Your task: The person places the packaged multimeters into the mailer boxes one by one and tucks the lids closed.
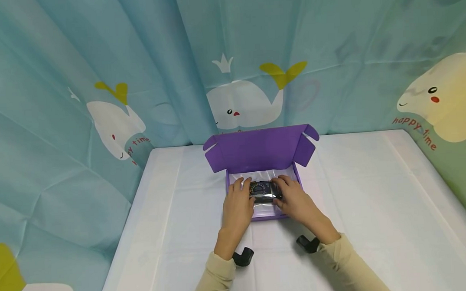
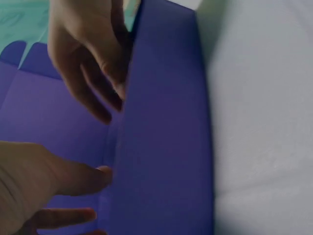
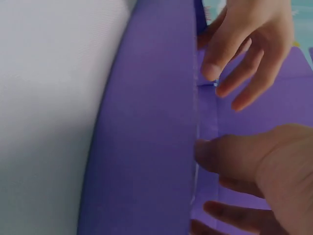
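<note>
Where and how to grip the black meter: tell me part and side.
Pinch the black meter by its two short ends, coming from above: it is face up, longest left to right, so these ends are likely easiest to span. The raised purple lid probably hampers the far side.

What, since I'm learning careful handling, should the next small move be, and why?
Perhaps steady the black meter level before shifting it: the left hand is at one end, the right hand at the other, and both reach into the open purple box, whose walls it might knock.
</note>
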Action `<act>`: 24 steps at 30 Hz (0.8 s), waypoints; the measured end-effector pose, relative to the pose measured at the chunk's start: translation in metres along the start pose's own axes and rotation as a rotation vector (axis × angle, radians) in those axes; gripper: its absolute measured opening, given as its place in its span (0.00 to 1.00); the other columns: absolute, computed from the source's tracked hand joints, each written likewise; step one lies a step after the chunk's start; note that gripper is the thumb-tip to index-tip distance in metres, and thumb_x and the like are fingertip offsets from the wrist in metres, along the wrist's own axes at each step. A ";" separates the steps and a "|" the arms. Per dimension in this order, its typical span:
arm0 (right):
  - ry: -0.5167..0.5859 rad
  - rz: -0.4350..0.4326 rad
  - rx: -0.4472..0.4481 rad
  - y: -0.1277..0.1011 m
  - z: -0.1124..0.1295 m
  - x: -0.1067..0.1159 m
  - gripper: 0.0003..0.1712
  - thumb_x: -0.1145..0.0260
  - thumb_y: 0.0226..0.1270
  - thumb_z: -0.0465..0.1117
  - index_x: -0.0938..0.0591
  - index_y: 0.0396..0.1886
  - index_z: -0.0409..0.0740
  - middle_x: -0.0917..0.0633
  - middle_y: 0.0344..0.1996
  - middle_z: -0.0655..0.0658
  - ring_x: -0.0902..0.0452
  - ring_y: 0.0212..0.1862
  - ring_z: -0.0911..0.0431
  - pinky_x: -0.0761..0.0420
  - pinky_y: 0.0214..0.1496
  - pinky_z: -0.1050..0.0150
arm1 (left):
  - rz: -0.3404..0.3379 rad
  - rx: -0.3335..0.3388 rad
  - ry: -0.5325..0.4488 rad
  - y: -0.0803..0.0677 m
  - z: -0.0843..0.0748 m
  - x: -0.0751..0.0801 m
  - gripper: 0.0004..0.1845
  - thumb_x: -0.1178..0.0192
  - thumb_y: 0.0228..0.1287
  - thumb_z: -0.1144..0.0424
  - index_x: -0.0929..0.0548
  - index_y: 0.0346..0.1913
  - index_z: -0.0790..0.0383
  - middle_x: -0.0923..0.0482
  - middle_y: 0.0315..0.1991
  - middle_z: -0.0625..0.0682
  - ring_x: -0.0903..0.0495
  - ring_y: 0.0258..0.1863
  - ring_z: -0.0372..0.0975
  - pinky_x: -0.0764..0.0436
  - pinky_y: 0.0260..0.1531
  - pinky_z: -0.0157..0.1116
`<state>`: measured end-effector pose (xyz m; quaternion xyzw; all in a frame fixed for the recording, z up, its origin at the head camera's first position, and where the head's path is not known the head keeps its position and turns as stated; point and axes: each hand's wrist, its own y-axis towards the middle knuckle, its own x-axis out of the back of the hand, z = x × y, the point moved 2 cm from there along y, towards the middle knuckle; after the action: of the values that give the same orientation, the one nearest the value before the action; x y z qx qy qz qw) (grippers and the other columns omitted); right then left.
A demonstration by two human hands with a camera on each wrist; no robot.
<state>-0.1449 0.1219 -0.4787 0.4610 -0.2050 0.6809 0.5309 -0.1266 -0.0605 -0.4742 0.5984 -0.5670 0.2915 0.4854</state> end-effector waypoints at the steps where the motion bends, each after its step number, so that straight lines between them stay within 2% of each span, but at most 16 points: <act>1: 0.015 -0.012 0.004 0.001 0.000 0.002 0.32 0.23 0.58 0.31 0.22 0.63 0.31 0.19 0.60 0.29 0.21 0.61 0.32 0.20 0.63 0.38 | -0.008 0.013 -0.032 0.000 0.001 0.003 0.30 0.26 0.62 0.65 0.21 0.67 0.57 0.21 0.65 0.59 0.20 0.60 0.54 0.15 0.52 0.50; 5: 0.081 -0.052 -0.036 0.002 -0.005 0.010 0.29 0.28 0.63 0.30 0.22 0.64 0.30 0.18 0.60 0.29 0.21 0.63 0.33 0.22 0.67 0.39 | -0.056 0.071 -0.159 0.001 0.007 0.015 0.26 0.29 0.65 0.67 0.20 0.66 0.58 0.18 0.61 0.56 0.19 0.57 0.53 0.14 0.47 0.51; 12: 0.172 -0.204 -0.155 0.001 -0.014 0.024 0.21 0.33 0.68 0.29 0.20 0.60 0.31 0.15 0.54 0.29 0.16 0.54 0.35 0.17 0.54 0.40 | -0.170 0.145 -0.286 0.004 0.024 0.028 0.21 0.32 0.67 0.68 0.18 0.63 0.60 0.16 0.58 0.57 0.17 0.56 0.53 0.17 0.54 0.52; 15: 0.213 -0.251 -0.207 0.000 -0.020 0.029 0.20 0.35 0.69 0.28 0.20 0.60 0.30 0.15 0.54 0.29 0.15 0.53 0.35 0.15 0.54 0.40 | -0.210 0.183 -0.333 0.005 0.034 0.032 0.20 0.32 0.67 0.69 0.17 0.61 0.61 0.14 0.57 0.56 0.15 0.53 0.51 0.17 0.52 0.51; 18: 0.243 -0.266 -0.261 0.000 -0.025 0.033 0.19 0.36 0.71 0.29 0.20 0.60 0.30 0.15 0.54 0.29 0.15 0.53 0.34 0.15 0.55 0.41 | -0.234 0.223 -0.357 0.005 0.043 0.036 0.18 0.33 0.68 0.69 0.15 0.59 0.61 0.13 0.54 0.55 0.14 0.49 0.50 0.16 0.48 0.50; 24: 0.258 -0.269 -0.337 -0.002 -0.033 0.043 0.19 0.38 0.73 0.32 0.20 0.60 0.31 0.15 0.55 0.28 0.15 0.53 0.33 0.15 0.56 0.40 | -0.295 0.275 -0.323 0.008 0.062 0.043 0.11 0.33 0.68 0.70 0.13 0.52 0.61 0.11 0.49 0.56 0.13 0.46 0.52 0.16 0.45 0.50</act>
<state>-0.1565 0.1706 -0.4592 0.2984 -0.1827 0.6137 0.7078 -0.1384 -0.1328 -0.4554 0.7737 -0.4987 0.1924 0.3401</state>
